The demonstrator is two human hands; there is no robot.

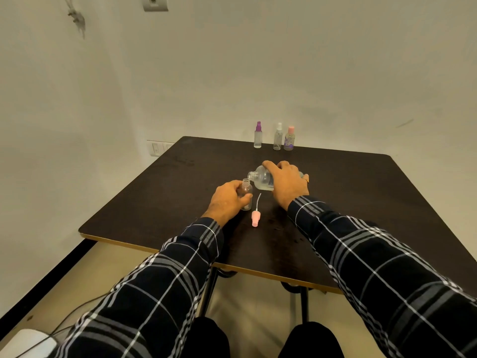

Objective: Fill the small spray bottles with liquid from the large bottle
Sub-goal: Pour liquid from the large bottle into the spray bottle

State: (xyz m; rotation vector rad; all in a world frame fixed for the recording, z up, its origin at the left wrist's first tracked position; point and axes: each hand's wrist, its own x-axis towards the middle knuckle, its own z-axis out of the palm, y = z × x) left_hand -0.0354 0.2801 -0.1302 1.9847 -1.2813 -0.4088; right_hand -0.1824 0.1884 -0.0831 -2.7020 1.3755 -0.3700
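Observation:
My right hand grips the large clear bottle, tipped on its side with its open mouth pointing left, just above the neck of a small open bottle. That small bottle stands upright on the dark table, and my left hand holds it around its body. A little liquid shows in the low side of the large bottle. A pink spray cap with its white dip tube lies flat on the table between my hands.
Three small spray bottles stand at the table's far edge: one with a purple top, one with a clear top, one with a pink cap. A wall lies behind the table. Cables and a white object lie on the floor at lower left.

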